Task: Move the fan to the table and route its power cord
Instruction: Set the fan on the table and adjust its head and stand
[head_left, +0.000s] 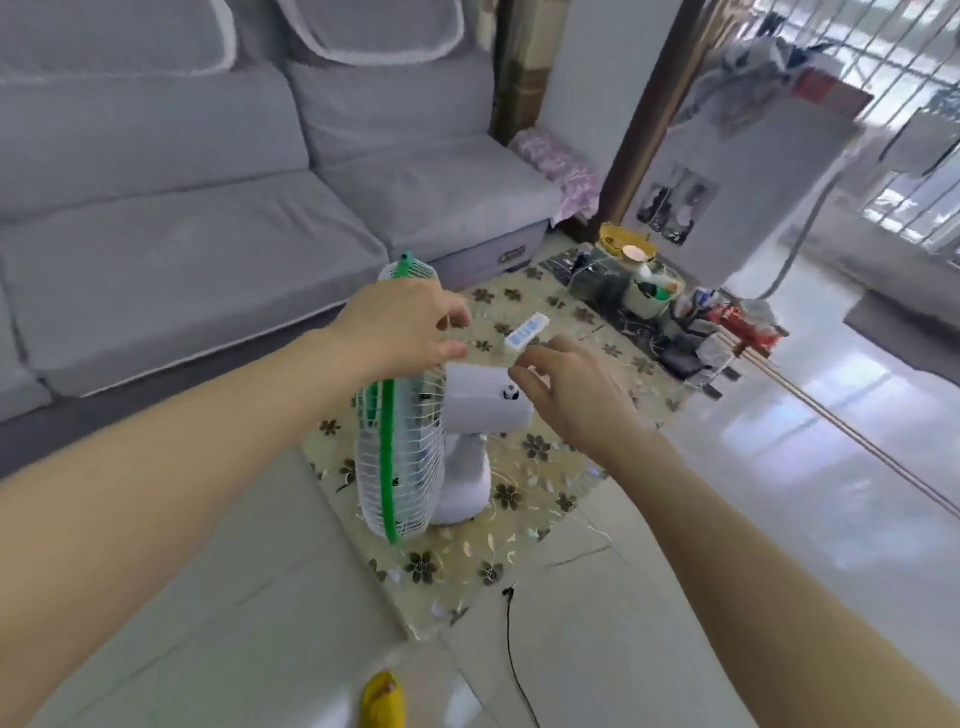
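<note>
Head view shows your left hand (402, 325) loosely curled at the fan (410, 415) cage top; whether it grips, you cannot tell. Your right hand (574, 395) hovers half-open, empty, at the motor housing's 3 o'clock. Fan stands upright on the floral-clothed table (524, 499); black cord (511, 660) trails toward 6 o'clock.

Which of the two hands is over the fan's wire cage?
The left hand, above the green-rimmed cage of the fan. The right hand is instead by the white motor housing behind it.

The table (524, 525) is covered by a flowered cloth; the fan (415, 457) and clutter (649, 296) are placed on it.
</note>
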